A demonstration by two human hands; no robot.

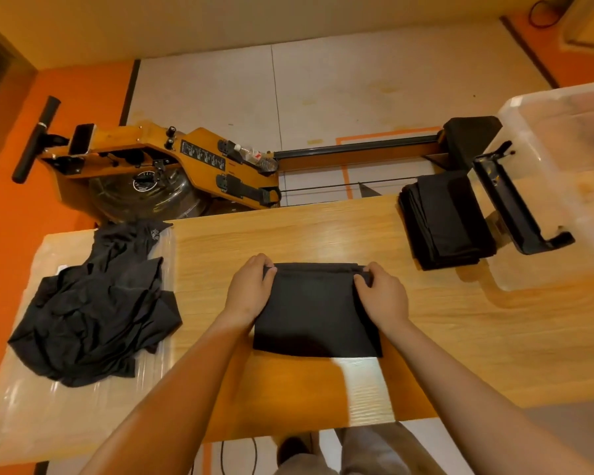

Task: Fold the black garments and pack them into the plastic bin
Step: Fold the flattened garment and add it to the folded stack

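Note:
A folded black garment [314, 313] lies flat on the wooden table [443, 323] in front of me. My left hand [251, 289] pinches its far left corner and my right hand [383, 296] pinches its far right corner. A stack of folded black garments [446, 221] sits at the table's far right, beside the clear plastic bin [563, 159]. A loose heap of unfolded black garments [96, 303] lies to the left on a clear plastic sheet [31, 399].
A black bracket or bin latch [515, 207] lies against the bin's left wall. Beyond the table's far edge stands a wooden rowing machine [172, 159] with a black handle. Orange floor runs along the left side.

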